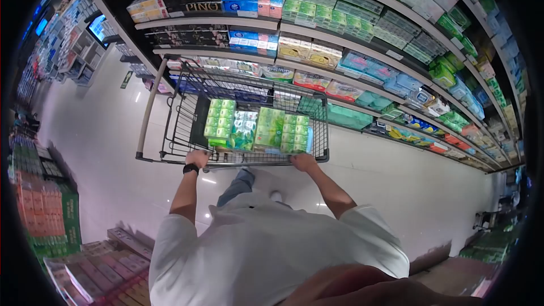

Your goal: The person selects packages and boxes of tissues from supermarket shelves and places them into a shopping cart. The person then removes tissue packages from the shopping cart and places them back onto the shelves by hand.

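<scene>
A dark wire shopping cart (198,157) stands sideways in front of me, its long side nearest my body. My left hand (196,158), with a black watch at the wrist, is closed on the cart's near rim toward the left. Farther right, my right hand (303,162) grips the same rim near the corner. Inside the basket lie several green-and-white packs, among them a tall pack (220,119) at the left, a patterned green pack (243,130) beside it, a plain green pack (269,127) and a pack of small units (295,133) at the right.
Behind the cart runs a long shelf unit (209,22) stocked with tissue packs, curving off to the right. Stacked boxes (102,272) stand at the lower left, by a green display (71,215). Pale glossy floor (391,175) stretches to both sides. A lit screen (97,27) shows at the upper left.
</scene>
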Motion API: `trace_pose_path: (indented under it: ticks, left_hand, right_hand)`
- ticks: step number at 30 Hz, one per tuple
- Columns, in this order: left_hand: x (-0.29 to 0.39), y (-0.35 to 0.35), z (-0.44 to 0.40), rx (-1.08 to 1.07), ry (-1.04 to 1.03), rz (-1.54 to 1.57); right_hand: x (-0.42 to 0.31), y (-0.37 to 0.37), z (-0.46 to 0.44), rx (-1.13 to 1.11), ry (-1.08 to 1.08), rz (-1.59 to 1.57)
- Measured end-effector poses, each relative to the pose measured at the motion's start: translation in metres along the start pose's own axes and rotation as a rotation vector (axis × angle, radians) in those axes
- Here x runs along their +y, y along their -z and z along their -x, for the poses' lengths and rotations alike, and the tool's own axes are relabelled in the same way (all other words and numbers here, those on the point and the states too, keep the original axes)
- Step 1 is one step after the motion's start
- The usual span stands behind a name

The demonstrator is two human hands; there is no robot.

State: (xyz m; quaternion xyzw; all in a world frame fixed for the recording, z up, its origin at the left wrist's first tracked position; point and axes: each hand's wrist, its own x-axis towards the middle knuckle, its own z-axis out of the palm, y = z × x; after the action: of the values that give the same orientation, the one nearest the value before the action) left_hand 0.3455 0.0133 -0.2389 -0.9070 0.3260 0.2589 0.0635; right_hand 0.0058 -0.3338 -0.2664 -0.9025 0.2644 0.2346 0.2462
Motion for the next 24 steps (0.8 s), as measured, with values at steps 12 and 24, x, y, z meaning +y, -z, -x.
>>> trace_pose_path:
  ticks: [12, 24]
  left_hand:
    - [-0.007, -0.007, 0.050, 0.326, -0.111, 0.152]
    - [-0.229, 0.007, -0.009, 0.493, -0.047, 0.196]
  right_hand:
    - [-0.112, -0.035, -0.007, 0.018, -0.062, -0.072]
    - [-0.305, -0.098, -0.094, 0.040, 0.127, 0.039]
